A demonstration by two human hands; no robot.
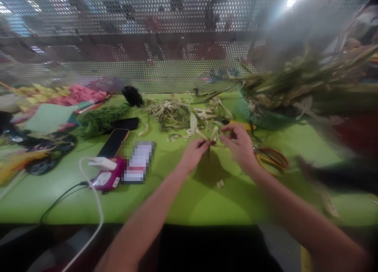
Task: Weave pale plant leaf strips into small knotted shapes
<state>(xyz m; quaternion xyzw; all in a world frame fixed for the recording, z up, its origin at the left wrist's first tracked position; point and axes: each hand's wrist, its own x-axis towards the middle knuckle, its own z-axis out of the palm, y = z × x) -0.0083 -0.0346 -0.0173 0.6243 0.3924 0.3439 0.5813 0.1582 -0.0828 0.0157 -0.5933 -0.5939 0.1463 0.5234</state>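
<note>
My left hand [195,153] is closed in a pinch on a pale strip of dried leaf [201,134], which sticks up from the fingertips over the green table. A short distance to the right, my right hand [238,144] has its fingers curled and pressed together near the strip's end. Whatever those fingers hold is too small and blurred to make out. Just beyond both hands lies a heap of dried leaf strips [169,110] with pale scraps around it. Scissors [274,159] with red and yellow handles rest beside my right wrist.
A green basket [262,116] full of long dry leaves [292,81] stands at the back right. To the left lie a phone [114,142], another with a blurred-out screen [138,161], a purple power block [110,175] with cables, and green fronds [100,120]. A perforated metal panel [177,71] rises behind.
</note>
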